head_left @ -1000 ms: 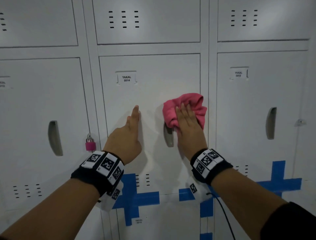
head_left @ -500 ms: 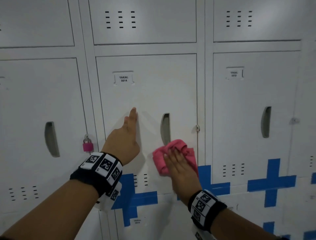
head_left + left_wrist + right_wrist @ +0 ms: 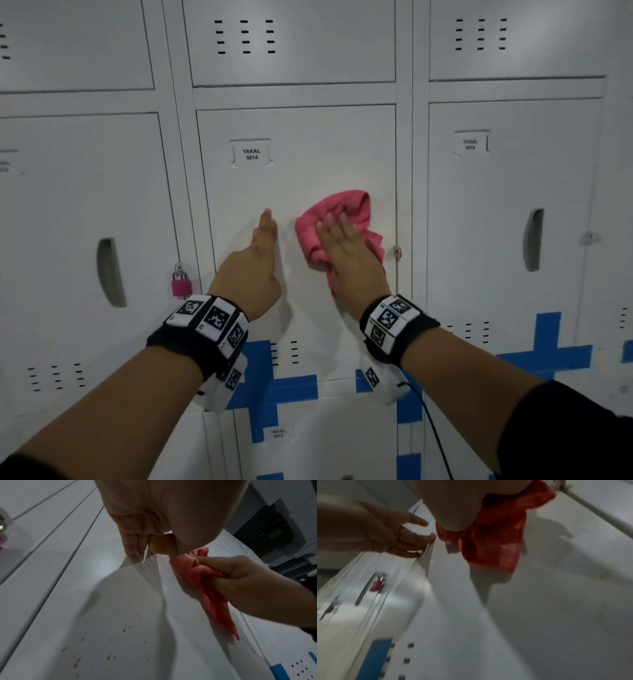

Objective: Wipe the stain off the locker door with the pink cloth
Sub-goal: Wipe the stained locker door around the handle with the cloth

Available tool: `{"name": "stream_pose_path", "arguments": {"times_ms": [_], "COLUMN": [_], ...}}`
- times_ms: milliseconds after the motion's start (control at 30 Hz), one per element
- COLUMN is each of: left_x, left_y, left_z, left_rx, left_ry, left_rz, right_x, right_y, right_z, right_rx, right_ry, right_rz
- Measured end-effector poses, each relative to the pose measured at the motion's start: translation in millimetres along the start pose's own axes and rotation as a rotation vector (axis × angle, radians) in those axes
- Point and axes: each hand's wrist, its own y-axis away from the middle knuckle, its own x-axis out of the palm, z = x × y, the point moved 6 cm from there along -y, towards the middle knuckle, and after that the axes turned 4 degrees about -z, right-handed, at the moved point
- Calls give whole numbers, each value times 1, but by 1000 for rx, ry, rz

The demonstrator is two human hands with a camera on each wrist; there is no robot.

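Grey locker bank; middle locker door (image 3: 301,164) labelled 0014. Right hand (image 3: 346,253) presses pink cloth (image 3: 342,209) flat beside door's right edge. Left hand (image 3: 253,267), fingers straight, rests against door. Brown specks (image 3: 109,655) lower down.

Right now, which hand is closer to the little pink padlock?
The left hand. It rests on the locker door just right of the padlock. The right hand is farther right, pressing the pink cloth on that door.

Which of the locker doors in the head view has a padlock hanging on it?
The left locker door: a pink padlock hangs at its right edge. The middle door, labelled 0014, and the right door carry none.
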Motion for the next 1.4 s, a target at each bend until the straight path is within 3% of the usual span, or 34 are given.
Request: {"name": "stream_pose_path", "arguments": {"times_ms": [233,433,667,733,833,900,1033,1233,1400], "left_x": [-4,0,0,1,2,3,3,7,7], "left_y": [1,0,-2,-2,-2,-1,-2,-1,0], "left_z": [-5,1,4,5,6,5,6,7,6], "left_rx": [-26,-45,-72,-75,-63,-46,-30,-19,-25], "left_ry": [33,-5,-1,-5,-7,-16,-17,3,12], "left_rz": [-27,-4,11,11,9,-3,-6,-10,-21], "right_x": [39,31,-3,-20,-53,-59,-37,-14,17], "right_y": [56,86,94,78,32,5,-6,42,90], "right_z": [24,13,-25,-31,-49,-57,-52,-26,-15], "right_rx": [-300,-519,-576,-476,-141,34,179,92,76], "right_ry": [-20,3,94,63,-88,-131,-6,220,222], "right_rz": [245,467,425,276,-39,-135,-37,-17,216]}}
